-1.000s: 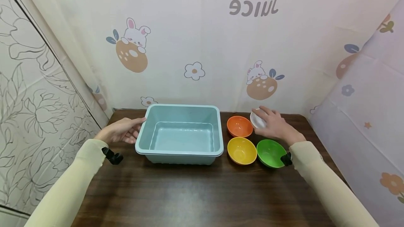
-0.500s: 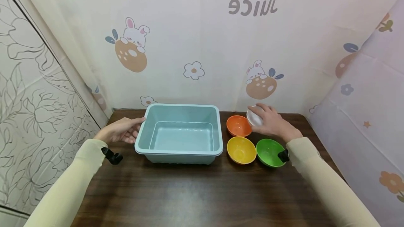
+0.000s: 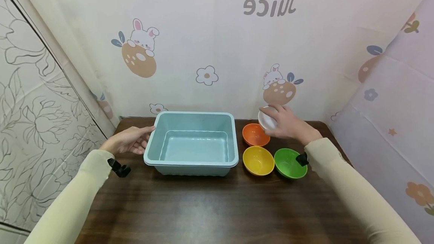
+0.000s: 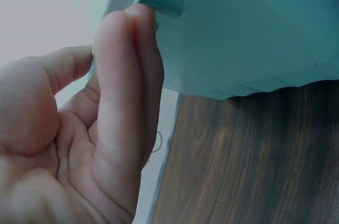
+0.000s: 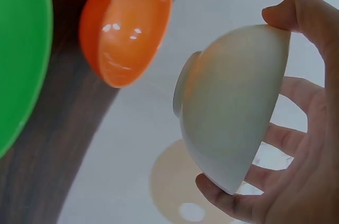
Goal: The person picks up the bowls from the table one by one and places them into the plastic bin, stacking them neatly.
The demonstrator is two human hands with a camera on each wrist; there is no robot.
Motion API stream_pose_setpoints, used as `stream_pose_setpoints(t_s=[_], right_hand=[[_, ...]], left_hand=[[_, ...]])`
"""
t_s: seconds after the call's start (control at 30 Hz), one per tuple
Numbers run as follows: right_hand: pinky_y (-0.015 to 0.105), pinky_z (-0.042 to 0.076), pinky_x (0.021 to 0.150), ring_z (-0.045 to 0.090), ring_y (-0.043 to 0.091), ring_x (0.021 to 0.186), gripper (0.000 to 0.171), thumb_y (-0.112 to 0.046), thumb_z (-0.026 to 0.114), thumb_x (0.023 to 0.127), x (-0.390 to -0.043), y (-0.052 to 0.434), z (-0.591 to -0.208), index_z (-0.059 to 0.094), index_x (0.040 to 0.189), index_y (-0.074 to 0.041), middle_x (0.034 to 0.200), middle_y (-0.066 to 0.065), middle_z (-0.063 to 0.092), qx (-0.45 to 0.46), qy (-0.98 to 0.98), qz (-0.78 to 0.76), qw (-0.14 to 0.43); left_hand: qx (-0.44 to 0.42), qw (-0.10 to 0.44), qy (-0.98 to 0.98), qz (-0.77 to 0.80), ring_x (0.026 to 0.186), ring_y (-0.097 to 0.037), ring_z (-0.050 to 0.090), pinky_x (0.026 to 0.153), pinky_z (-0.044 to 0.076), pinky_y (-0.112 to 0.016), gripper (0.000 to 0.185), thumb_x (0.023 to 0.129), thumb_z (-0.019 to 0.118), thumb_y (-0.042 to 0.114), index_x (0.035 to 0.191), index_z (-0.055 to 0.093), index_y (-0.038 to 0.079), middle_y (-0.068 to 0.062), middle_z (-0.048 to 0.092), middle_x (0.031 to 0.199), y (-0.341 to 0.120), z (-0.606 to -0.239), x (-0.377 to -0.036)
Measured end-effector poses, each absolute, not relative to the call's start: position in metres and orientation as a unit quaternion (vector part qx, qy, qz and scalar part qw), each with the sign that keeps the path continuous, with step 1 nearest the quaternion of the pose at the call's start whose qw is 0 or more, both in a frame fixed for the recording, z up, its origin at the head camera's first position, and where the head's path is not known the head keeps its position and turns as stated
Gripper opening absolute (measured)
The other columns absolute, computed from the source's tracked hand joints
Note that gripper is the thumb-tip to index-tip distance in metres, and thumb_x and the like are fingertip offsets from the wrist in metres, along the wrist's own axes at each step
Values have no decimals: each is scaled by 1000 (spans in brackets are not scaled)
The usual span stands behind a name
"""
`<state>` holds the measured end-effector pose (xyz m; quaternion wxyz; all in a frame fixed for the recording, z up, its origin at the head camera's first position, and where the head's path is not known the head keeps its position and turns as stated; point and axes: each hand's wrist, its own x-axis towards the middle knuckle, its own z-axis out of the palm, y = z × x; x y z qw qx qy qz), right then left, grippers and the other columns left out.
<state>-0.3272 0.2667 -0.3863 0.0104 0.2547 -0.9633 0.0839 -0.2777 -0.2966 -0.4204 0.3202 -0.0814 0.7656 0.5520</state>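
White bowl (image 3: 266,119) in right hand (image 3: 287,124), blue basin (image 3: 190,163) off to the left

Key relation: white bowl sits right of the basin, toward the far side, and looks raised clear of the counter (image 3: 200,208). Right hand has it from above, thumb on one side of the rim, fingertips on the other, mouth toward the palm. Bowl is round, so no long axis to speak of; the basin's long axis runs left to right. Right hand is the nearer one to the bowl, the other is well apart, across the basin.

Left hand (image 3: 130,141) is at the basin's left rim, seems to pinch it between thumb and fingers; exact thumb contact partly hidden.

Around: orange bowl (image 3: 254,135) just left and near of the white one, partly overlapped by it in the head view, apart from it in the right wrist view. Yellow bowl (image 3: 258,162) nearer, beside the basin's right wall. Green bowl (image 3: 289,164) right of yellow, below the right wrist. All three mouth up.

In the way, my read: straight line left to the basin crosses above orange, then the basin's raised right rim. Printed cloth (image 3: 230,55) stands close behind on the far side.
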Motion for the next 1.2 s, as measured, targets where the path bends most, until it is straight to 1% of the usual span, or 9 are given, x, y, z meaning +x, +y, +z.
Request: stream_pose_setpoints(t_s=[0.2, 0.33, 0.53, 0.73, 0.97, 1.03, 1.2], right_hand=[[66, 50, 99, 43, 48, 132, 77, -43, 73, 84, -328, 254, -371, 48, 153, -19, 158, 25, 35, 270, -959, 82, 17], [62, 52, 98, 44, 46, 133, 78, -41, 74, 83, -328, 249, -363, 48, 154, -19, 158, 25, 36, 274, -958, 86, 19], [63, 52, 98, 43, 47, 136, 79, -40, 75, 83, -328, 240, -353, 48, 154, -20, 158, 25, 36, 284, -954, 97, 23], [66, 49, 103, 41, 46, 139, 81, -41, 77, 83, -328, 226, -342, 46, 156, -21, 159, 25, 36, 298, -949, 105, 19], [62, 49, 106, 42, 44, 140, 82, -45, 77, 84, -330, 205, -334, 45, 156, -23, 160, 23, 36, 312, -943, 118, 12], [63, 47, 108, 42, 44, 140, 82, -46, 78, 84, -330, 199, -332, 45, 156, -23, 160, 23, 35, 318, -940, 123, 10], [62, 45, 110, 42, 44, 141, 83, -48, 77, 84, -330, 188, -328, 44, 157, -25, 161, 21, 34, 330, -936, 126, 10]], left_hand=[[-77, 321, 766, 551, 57, -11, 69, 58, 61, -26, 58, 106, 47, 57, 101, 67, 3, -4, 71, 73, -297, -421, -279], [-76, 320, 766, 553, 57, -11, 69, 58, 61, -26, 57, 107, 46, 55, 102, 67, 2, -4, 71, 73, -296, -421, -279], [-72, 321, 764, 555, 57, -11, 69, 58, 61, -26, 57, 107, 46, 54, 100, 68, 2, -4, 71, 73, -295, -419, -280], [-64, 327, 761, 556, 57, -10, 69, 58, 61, -25, 59, 106, 47, 57, 100, 67, 2, -3, 70, 73, -295, -420, -280], [-60, 339, 761, 550, 55, -10, 66, 60, 61, -26, 62, 105, 46, 61, 97, 66, 3, -1, 64, 70, -298, -421, -277], [-53, 342, 762, 547, 55, -9, 66, 61, 62, -27, 62, 105, 45, 62, 96, 66, 4, 0, 63, 70, -299, -421, -277], [-46, 345, 763, 545, 56, -9, 67, 60, 62, -26, 63, 106, 43, 61, 96, 68, 4, -1, 66, 74, -298, -421, -277]])
